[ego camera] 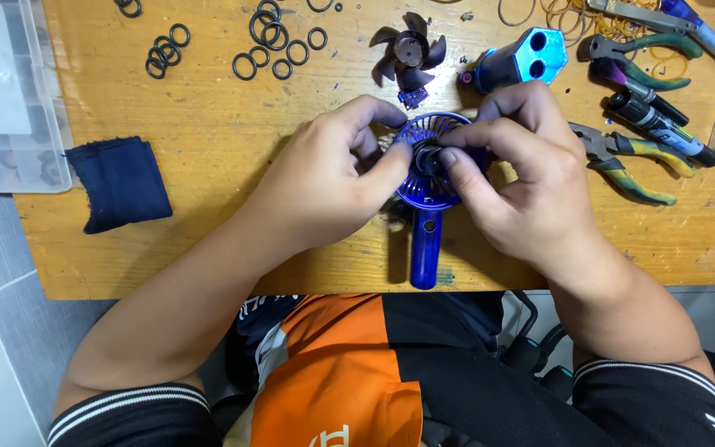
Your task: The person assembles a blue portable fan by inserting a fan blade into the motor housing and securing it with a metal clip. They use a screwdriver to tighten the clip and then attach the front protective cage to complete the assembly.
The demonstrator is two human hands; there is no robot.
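A blue hand-held fan body [426, 240] lies on the wooden table [208, 232], its handle pointing toward me and its round grille between my hands. My left hand [333, 178] grips the grille's left side, thumb pressed near the dark hub at its centre. My right hand [523, 178] holds the right side, thumb and fingers pinching the same hub [429, 157]. Just beyond the grille sits a loose dark fan blade wheel [407, 54]. A blue housing part [519, 62] with two round holes lies to its right.
Several black rubber rings [271, 45] are scattered at the back. A dark blue cloth [119, 182] lies left, beside a clear plastic organiser box [6, 91]. Pliers [631, 161], a marker [659, 124] and other hand tools crowd the right side, with rubber bands [573, 16] behind.
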